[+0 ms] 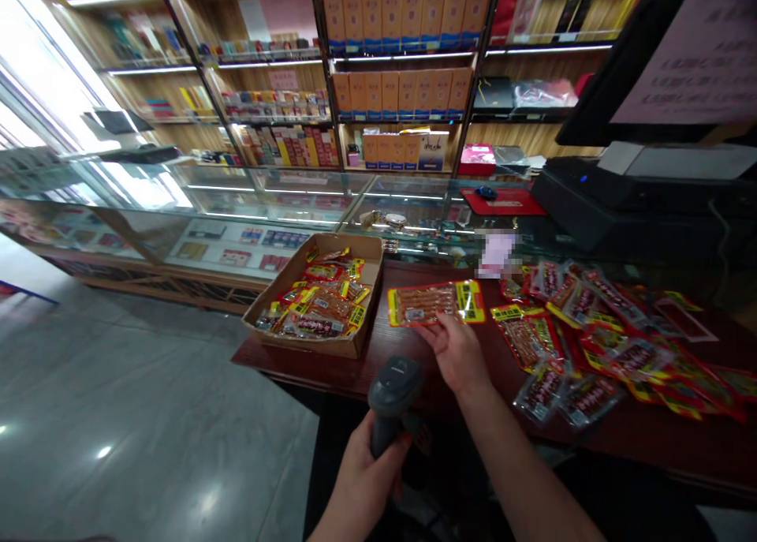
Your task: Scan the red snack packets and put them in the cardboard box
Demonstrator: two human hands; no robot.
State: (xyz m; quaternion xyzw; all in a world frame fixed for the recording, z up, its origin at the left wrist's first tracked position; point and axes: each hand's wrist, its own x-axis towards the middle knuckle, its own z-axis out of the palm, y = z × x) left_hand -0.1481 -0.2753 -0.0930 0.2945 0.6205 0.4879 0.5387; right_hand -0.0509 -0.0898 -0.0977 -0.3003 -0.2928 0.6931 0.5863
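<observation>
My left hand (367, 469) is wrapped round the handle of a dark barcode scanner (395, 384), whose head points up and forward. Between the fingers and thumb of my right hand (456, 351) is a flat snack packet (434, 302) with yellow and red edges and brown sticks showing through its clear front. It hovers just above the dark red wooden counter (408, 353). Left of it stands an open cardboard box (370, 289) with several similar packets inside. A loose pile of snack packets (635, 353) lies to the right of my right forearm.
Behind the wooden counter runs a glass display case (284, 203). A monitor (603, 76) with a paper on it stands at the right, near a computer mouse (486, 192) on a red mat (512, 203). Shelves with boxed goods (408, 92) line the back wall.
</observation>
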